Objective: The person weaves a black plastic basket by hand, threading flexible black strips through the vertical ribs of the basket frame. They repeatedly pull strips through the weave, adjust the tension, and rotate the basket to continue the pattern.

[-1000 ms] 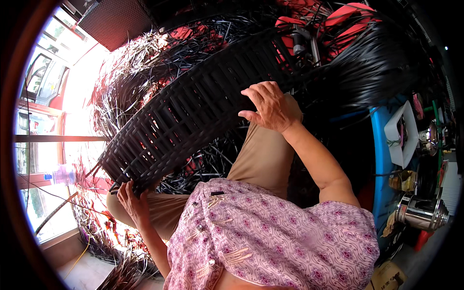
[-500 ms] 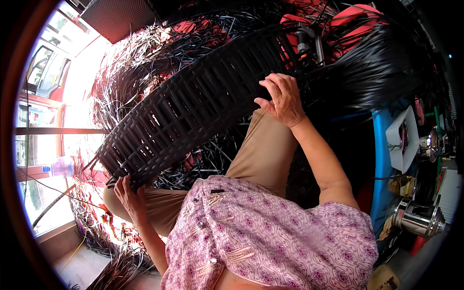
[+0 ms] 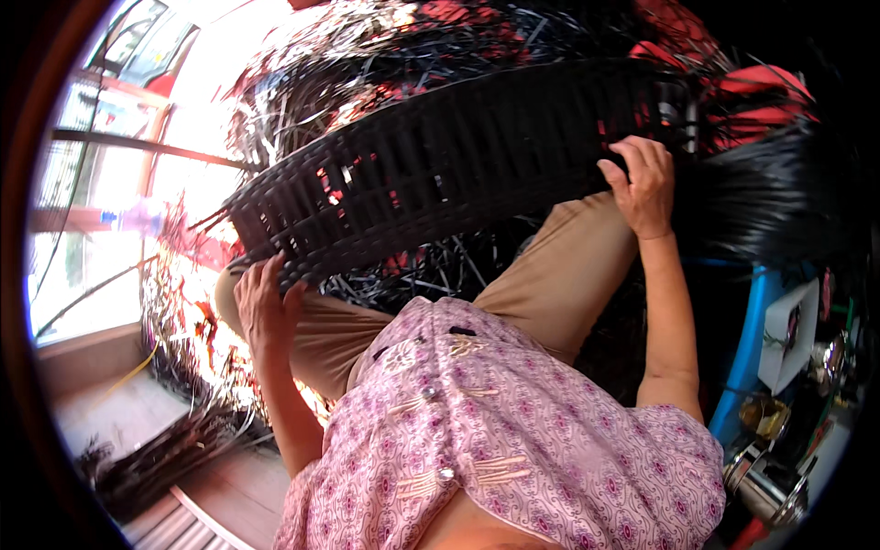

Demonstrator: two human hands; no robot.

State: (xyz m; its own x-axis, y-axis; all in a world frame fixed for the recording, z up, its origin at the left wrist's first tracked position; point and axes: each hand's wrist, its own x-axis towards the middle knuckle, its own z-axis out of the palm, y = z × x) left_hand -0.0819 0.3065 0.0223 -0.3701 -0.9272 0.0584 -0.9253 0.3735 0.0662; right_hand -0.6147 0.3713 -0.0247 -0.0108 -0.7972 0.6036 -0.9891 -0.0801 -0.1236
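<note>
A long black woven strip panel [image 3: 440, 156], curved and lattice-like, lies slanted across my knees. My left hand [image 3: 266, 302] is at its near left corner, fingers closed on the edge and partly hidden by it. Toward the panel's right end, my right hand [image 3: 646, 188] rests by the near border above my right knee. Its fingers are bent, with a gap between thumb and forefinger and nothing visible between them. Loose black strips [image 3: 765, 197] fan out in a bundle to the right of this hand.
Tangled black strips [image 3: 321, 69] are heaped beyond the panel, with red pieces [image 3: 761, 92] at the far right. On my right stand a blue surface [image 3: 744, 353], a white tray [image 3: 788, 335] and a shiny metal vessel [image 3: 759, 486]. A bright glazed opening [image 3: 101, 183] is at the left.
The view has turned, so the panel, hands and surroundings sit differently in the picture, the panel less steeply slanted. Both hands keep roughly their places along the panel.
</note>
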